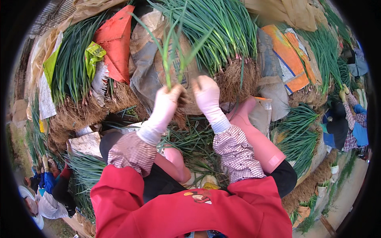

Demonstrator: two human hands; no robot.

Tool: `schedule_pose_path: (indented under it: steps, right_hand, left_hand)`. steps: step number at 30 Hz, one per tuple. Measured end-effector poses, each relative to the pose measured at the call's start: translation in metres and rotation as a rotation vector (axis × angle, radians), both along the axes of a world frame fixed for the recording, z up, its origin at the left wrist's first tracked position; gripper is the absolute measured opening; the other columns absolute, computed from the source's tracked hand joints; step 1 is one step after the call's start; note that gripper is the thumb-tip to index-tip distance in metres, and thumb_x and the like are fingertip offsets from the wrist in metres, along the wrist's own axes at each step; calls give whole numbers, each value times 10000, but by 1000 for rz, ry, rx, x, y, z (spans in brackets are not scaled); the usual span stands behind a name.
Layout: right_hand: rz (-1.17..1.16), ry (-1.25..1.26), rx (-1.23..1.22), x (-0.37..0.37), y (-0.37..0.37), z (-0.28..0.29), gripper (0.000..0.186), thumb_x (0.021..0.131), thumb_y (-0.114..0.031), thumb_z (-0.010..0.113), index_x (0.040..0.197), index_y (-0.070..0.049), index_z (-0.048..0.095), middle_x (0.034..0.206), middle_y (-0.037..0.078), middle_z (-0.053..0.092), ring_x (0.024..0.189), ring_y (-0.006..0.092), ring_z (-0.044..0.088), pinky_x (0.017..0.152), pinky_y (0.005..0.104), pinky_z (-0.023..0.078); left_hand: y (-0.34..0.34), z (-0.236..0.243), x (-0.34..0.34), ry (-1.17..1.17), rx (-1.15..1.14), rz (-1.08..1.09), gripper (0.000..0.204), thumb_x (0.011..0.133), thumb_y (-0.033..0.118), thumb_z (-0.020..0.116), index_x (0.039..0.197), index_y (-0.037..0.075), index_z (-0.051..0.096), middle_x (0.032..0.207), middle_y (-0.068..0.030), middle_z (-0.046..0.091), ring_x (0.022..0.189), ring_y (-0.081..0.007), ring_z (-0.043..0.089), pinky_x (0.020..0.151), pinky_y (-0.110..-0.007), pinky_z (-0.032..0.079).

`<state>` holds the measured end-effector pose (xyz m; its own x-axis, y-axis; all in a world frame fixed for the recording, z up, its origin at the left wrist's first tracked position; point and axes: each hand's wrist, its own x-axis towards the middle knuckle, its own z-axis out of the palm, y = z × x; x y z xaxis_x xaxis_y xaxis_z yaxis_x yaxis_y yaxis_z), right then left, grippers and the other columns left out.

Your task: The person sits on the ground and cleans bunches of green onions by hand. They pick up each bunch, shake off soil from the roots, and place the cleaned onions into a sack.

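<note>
My left hand [170, 99], in a pale glove, is closed around a few green onions [166, 65]. Their leaves stand upward and are smeared by motion; brown roots hang below the fist. Close on its right, my right hand [206, 91], also gloved, has its fingers bent together; whatever they may pinch is too blurred to make out. Behind both hands lies a grey-brown sack [147, 59]. A large pile of green onions [222, 31] rests just beyond my right hand, its roots [240, 79] toward me.
More green onions [73, 59] lie at the left beside a red sheet [115, 37]. An orange sack [287, 59] separates piles on the right. Loose leaves [190, 142] cover the ground between my pink boots [254, 131]. Other people work at far right [345, 123] and lower left [47, 190].
</note>
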<state>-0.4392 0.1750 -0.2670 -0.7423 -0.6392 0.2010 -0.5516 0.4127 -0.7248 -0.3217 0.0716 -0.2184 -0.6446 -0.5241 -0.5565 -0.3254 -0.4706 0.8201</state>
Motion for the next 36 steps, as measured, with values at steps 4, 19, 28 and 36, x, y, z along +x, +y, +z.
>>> schedule_pose_path:
  steps: [4,19,28,36]
  right_hand:
    - [268,-11,327,-20,47,-22,269,869,-317,620,966,-67,640,866,138,681,797,337,660,773,410,529]
    - [442,-203,382,32,23,66,336,827,-286,702,1073,-63,650,762,183,670,732,257,696,690,378,541]
    - [-501,-1592,-1177,16,10,-22,213,915,-165,648,1042,5,625,883,69,645,729,130,595,641,239,482]
    - [-99,-1169,-313,25,-2,8,227,950,-255,598,1015,-45,655,704,-25,593,626,87,540,581,281,454]
  left_hand:
    - [-42,50,13,194,-282,258,320,991,345,523,947,50,637,701,19,601,526,-51,499,491,-195,375]
    - [-13,-14,7,67,251,-62,188,841,194,707,936,35,681,725,-14,633,597,-89,563,529,-237,429]
    - [-11,-20,12,-28,240,103,165,888,202,662,902,41,631,718,3,610,514,-66,500,431,-200,328]
    - [-9,-14,25,53,301,-113,227,934,205,603,1003,-5,653,821,-42,641,664,-75,563,594,-202,453]
